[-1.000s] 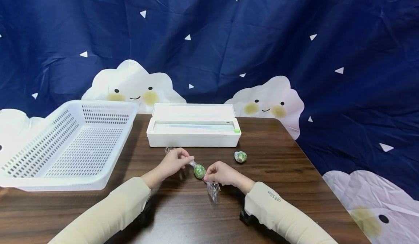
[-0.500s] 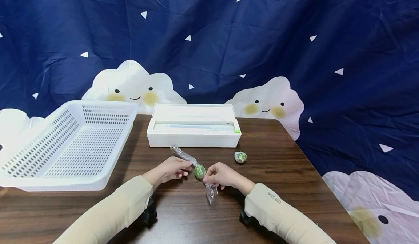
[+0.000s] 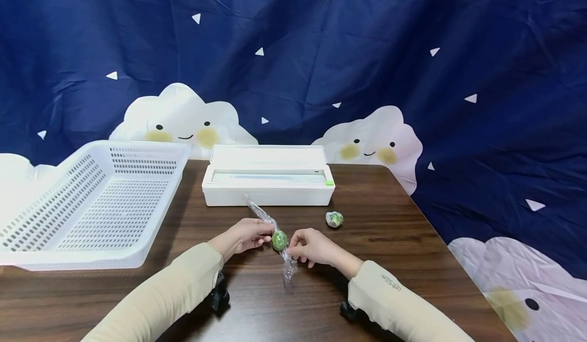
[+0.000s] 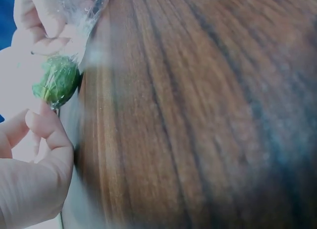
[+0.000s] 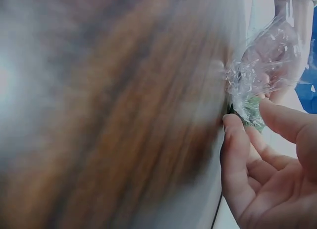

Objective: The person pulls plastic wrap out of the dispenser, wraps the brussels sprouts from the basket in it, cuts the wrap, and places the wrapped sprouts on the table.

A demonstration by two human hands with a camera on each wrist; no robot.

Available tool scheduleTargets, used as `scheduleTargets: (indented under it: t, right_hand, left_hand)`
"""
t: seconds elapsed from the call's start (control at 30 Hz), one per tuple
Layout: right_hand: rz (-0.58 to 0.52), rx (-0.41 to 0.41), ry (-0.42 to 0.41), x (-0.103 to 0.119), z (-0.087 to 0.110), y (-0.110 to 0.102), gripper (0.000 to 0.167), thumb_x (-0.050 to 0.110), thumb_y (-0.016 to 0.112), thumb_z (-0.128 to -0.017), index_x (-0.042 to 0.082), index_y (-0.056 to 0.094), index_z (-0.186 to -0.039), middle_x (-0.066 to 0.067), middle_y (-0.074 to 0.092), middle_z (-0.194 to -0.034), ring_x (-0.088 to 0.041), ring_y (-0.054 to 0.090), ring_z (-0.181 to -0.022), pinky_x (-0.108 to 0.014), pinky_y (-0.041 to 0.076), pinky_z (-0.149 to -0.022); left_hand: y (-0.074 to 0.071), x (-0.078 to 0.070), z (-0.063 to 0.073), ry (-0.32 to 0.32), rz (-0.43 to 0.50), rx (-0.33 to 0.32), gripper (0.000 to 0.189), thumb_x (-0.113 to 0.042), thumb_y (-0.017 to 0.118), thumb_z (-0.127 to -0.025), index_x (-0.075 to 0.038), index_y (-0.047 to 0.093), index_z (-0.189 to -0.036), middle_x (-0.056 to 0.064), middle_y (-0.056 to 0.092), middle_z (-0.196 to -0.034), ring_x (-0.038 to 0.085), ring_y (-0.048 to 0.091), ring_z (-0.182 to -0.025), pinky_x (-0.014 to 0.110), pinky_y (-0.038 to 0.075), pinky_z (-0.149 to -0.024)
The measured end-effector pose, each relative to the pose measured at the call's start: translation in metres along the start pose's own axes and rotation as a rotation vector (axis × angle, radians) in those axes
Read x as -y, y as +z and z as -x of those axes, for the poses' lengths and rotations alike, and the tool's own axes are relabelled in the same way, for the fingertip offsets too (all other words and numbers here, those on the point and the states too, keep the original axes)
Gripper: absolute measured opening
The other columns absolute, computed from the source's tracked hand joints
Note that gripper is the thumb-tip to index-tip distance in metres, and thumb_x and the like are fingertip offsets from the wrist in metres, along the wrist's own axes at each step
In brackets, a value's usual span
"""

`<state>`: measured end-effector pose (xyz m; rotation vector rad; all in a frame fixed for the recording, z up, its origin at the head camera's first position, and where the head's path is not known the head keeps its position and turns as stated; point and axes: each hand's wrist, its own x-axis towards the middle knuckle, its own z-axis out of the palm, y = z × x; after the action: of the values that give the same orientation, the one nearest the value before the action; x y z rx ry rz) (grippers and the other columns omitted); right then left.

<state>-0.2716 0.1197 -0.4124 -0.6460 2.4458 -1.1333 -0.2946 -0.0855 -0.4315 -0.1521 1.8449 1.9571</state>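
A small green leafy ball point(image 3: 278, 240) sits between my hands, wrapped in clear plastic wrap point(image 3: 262, 213) with a tail at each end. My left hand point(image 3: 247, 234) pinches with thumb and forefinger right at the ball's far-left side, where the longer tail begins. On the near-right side, my right hand point(image 3: 313, 247) pinches the shorter tail close to the ball. In the left wrist view the ball point(image 4: 58, 81) shows between both sets of fingertips. Loose crinkled wrap point(image 5: 270, 60) spreads beyond the right fingers in the right wrist view, partly covering the other hand.
Behind the hands stands a white plastic wrap dispenser point(image 3: 268, 196), its lid raised and a green slider point(image 3: 329, 183) at the right end. A second wrapped green ball point(image 3: 334, 219) lies to the right. At the left is a white perforated basket point(image 3: 98, 259) on the brown table point(image 3: 390, 240).
My left hand has let go of the far tail, drawn back, then come up to the ball's side. The far tail now stretches out straight; the right hand keeps its place by the near tail.
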Motion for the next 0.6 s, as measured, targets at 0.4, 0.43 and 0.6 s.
scheduleTargets:
  t: [0.4, 0.43, 0.6]
  right_hand:
    - [-0.067, 0.188, -0.142, 0.003, 0.018, -0.003, 0.028, -0.007, 0.054, -0.086, 0.004, 0.063, -0.111, -0.003, 0.055, -0.072, -0.014, 0.049, -0.057, -0.026, 0.044, -0.043]
    - [-0.048, 0.191, -0.142, 0.003, 0.019, -0.002, 0.029, -0.007, 0.054, -0.086, 0.004, 0.064, -0.11, -0.001, 0.054, -0.07, -0.014, 0.05, -0.057, -0.026, 0.044, -0.043]
    - [0.021, 0.119, -0.143, 0.005, 0.019, 0.004, 0.017, -0.005, 0.057, -0.084, 0.004, 0.067, -0.095, 0.002, 0.054, -0.061, -0.011, 0.051, -0.051, -0.023, 0.043, -0.042]
  left_hand:
    - [-0.003, 0.004, -0.002, 0.021, 0.044, 0.003, 0.015, -0.006, 0.056, -0.091, 0.006, 0.053, -0.101, 0.004, 0.06, -0.073, 0.006, 0.056, -0.059, 0.015, 0.045, -0.055]
    - [-0.004, 0.005, -0.003, 0.019, 0.051, 0.002, 0.014, -0.005, 0.056, -0.091, 0.006, 0.053, -0.1, 0.004, 0.06, -0.074, 0.006, 0.056, -0.059, 0.014, 0.045, -0.055]
    - [-0.003, 0.004, -0.002, 0.029, 0.072, 0.027, 0.012, -0.005, 0.055, -0.091, 0.005, 0.053, -0.098, 0.005, 0.06, -0.074, 0.006, 0.056, -0.059, 0.014, 0.045, -0.055]
